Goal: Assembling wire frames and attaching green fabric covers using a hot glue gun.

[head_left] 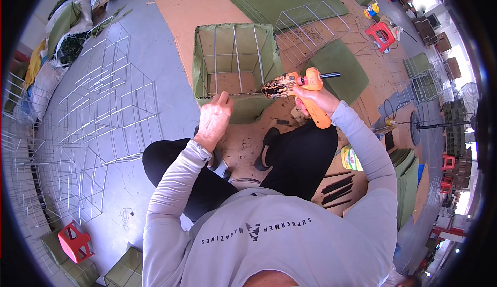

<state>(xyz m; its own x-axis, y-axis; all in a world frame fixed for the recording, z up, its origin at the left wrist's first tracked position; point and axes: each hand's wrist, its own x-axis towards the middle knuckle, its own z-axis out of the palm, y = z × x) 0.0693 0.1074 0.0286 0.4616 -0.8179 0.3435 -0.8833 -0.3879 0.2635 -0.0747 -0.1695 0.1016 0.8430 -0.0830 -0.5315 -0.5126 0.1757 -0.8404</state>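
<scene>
In front of my knees stands a box of green fabric [248, 110] over a wire frame, with several metal wires [236, 59] crossing its open top. My left hand [215, 119] is closed in a pinch on the fabric's near top edge, toward its left corner. An orange hot glue gun [312, 80], smeared with black around its nozzle, is gripped by its handle in my right hand [320, 102]. From its back sticks out a black glue stick [331, 75]. The nozzle points left, at or just over the box's near right edge; whether it touches is hard to tell.
Bare wire frames [111, 106] cover the floor at left; another wire frame [305, 31] lies beyond the box. Green sheets [295, 2] lie on the cardboard [173, 0]. Black glue sticks [337, 187] and a yellow-green tub [352, 159] are by my right leg. A red stool [381, 36] stands far right.
</scene>
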